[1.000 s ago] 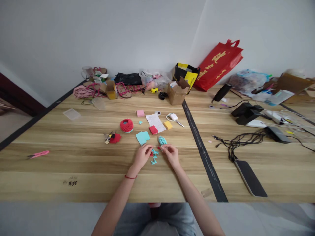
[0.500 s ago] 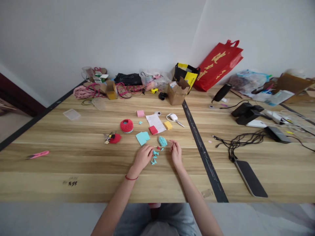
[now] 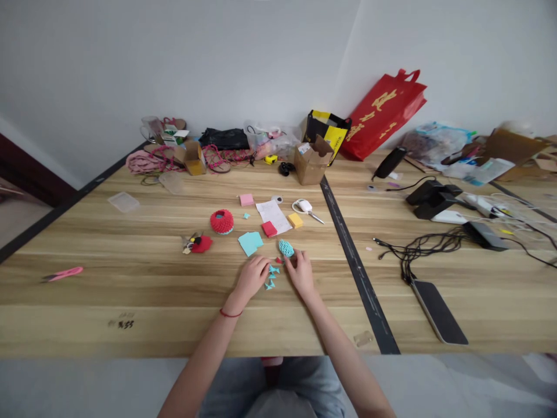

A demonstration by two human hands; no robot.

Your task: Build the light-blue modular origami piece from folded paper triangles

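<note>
Wooden worktop (image 3: 165,325): your right hand (image 3: 301,278), moved in beside turquoise lattice piece (image 3: 285,248); left hand (image 3: 252,276) curled near turquoise bits (image 3: 273,269); both grips unclear.

wood-grain table (image 3: 165,296), dark strip (image 3: 357,261) across it. on it: red bowl-like piece (image 3: 221,222), light-blue lattice piece (image 3: 286,248), small blue pieces (image 3: 270,277), blue paper sheets (image 3: 250,243), white sheet (image 3: 278,216) partly under red pad (image 3: 269,229), pink pad (image 3: 246,200), yellow pad (image 3: 295,220), pink-handled tool (image 3: 67,273), black cables (image 3: 429,245), flat dark device (image 3: 439,312).

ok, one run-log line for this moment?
left hand: beside blue paper pieces | right hand: fingers at blue woven-looking piece, grip unclear | red round piece: on table
</note>
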